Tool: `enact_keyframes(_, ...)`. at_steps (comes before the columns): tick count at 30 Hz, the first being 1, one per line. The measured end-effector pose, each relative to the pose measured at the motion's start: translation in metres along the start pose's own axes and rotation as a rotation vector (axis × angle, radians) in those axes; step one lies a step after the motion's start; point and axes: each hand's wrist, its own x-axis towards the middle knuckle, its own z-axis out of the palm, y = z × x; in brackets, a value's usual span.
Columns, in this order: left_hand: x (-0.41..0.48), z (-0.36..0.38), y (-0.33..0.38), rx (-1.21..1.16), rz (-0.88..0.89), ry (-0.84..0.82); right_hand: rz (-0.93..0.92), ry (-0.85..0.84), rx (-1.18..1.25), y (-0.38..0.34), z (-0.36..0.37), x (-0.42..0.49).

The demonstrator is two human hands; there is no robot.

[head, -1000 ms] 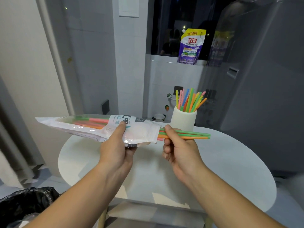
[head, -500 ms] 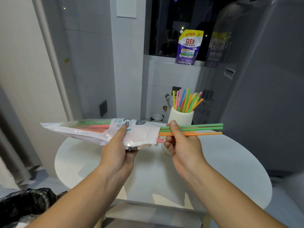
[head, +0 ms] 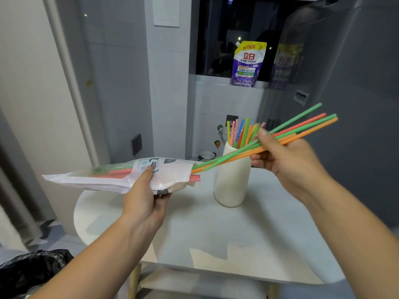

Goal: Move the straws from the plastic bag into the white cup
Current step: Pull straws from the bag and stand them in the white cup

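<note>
Round white bench (head: 259,244), head view: white cup (head: 233,182) stood on it (other straws (head: 241,132) upright inside). Plastic bag (head: 103,180) is gripped by the left hand (head: 146,203). A bunch of straws (head: 302,126) is pinched by the right hand (head: 289,160), lower ends at the bag's mouth.

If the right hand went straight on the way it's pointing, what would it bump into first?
Probably the white cup, or the straws standing in it: the fingers of the right hand point left toward its top. Depth is unclear, so the hand might pass just in front.
</note>
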Motion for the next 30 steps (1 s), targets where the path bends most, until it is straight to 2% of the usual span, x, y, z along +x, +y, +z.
enact_keyframes(7,0.001,0.001,0.001,0.023,-0.005,-0.027,-0.143,0.152,-0.097,-0.037,-0.038,0.021)
enact_keyframes(12,-0.004,0.003,-0.007,0.053,-0.024,-0.022,-0.235,0.255,-0.276,-0.050,-0.042,0.029)
enact_keyframes(17,-0.007,0.003,-0.009,0.075,-0.033,-0.030,-0.271,0.324,-0.357,-0.059,-0.040,0.033)
enact_keyframes(30,-0.008,0.001,-0.008,0.087,-0.007,-0.032,-0.351,0.379,-0.502,-0.073,-0.037,0.033)
